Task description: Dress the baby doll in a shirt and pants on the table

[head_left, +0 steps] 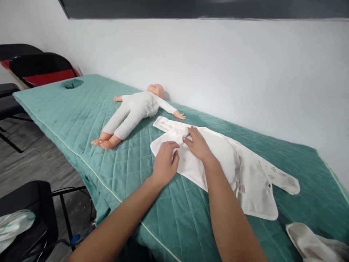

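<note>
A white baby shirt (218, 145) with small grey prints lies spread flat on the green quilted cover, its long sleeves stretched out to both ends. My left hand (165, 163) rests on the near edge of the shirt, fingers curved and thumb apart from them. Just to its right, my right hand (199, 145) lies on the cloth with fingers stretched out and the thumb apart, beside a small crease. Beyond the shirt's left sleeve a baby doll (139, 105) in a white suit lies on its back, arms spread.
The green quilted cover (81, 127) drapes over a bed against the white wall, with a hole (72, 84) at its far left end. White cloth (313, 240) lies at the lower right. Black chairs (40, 69) stand to the left; a nearer one holds a diaper (16, 225).
</note>
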`<state>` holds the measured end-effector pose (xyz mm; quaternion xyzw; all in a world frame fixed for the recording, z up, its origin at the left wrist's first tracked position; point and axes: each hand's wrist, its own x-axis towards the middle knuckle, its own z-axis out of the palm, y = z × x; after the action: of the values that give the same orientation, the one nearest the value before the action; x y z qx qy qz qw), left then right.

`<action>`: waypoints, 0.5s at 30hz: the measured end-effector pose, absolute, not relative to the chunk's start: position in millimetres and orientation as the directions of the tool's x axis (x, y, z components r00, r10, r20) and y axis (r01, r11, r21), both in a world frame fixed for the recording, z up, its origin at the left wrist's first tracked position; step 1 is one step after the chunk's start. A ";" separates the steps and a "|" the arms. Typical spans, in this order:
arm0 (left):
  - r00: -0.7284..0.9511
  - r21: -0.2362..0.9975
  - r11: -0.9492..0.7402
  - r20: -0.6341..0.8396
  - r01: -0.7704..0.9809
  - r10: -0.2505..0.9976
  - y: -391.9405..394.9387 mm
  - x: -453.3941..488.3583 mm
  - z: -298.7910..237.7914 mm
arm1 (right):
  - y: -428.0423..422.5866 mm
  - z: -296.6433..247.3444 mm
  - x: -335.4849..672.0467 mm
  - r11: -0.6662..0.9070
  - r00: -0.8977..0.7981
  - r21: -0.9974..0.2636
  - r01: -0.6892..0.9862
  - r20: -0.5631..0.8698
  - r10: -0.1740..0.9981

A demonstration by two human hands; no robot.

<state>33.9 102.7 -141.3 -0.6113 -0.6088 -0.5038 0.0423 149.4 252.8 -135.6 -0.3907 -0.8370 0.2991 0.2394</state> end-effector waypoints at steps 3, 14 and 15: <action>-0.079 0.471 -0.300 0.630 0.830 0.772 105.0 36.1 -140.8 | 254.7 -136.4 146.5 0.496 -0.459 -0.627 0.601 0.237 0.856; 0.052 0.365 -0.268 0.505 0.892 0.862 106.5 41.7 -141.0 | 257.0 -130.8 151.8 0.458 -0.420 -0.642 0.615 0.226 0.879; 0.063 0.357 -0.269 0.495 0.894 0.867 107.4 41.7 -141.5 | 256.8 -131.6 150.8 0.484 -0.452 -0.639 0.598 0.230 0.862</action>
<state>41.7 107.4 -141.5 -0.7288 -0.6040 -0.3217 0.0216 150.8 256.8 -131.6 -0.4465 -0.8171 0.2417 0.2729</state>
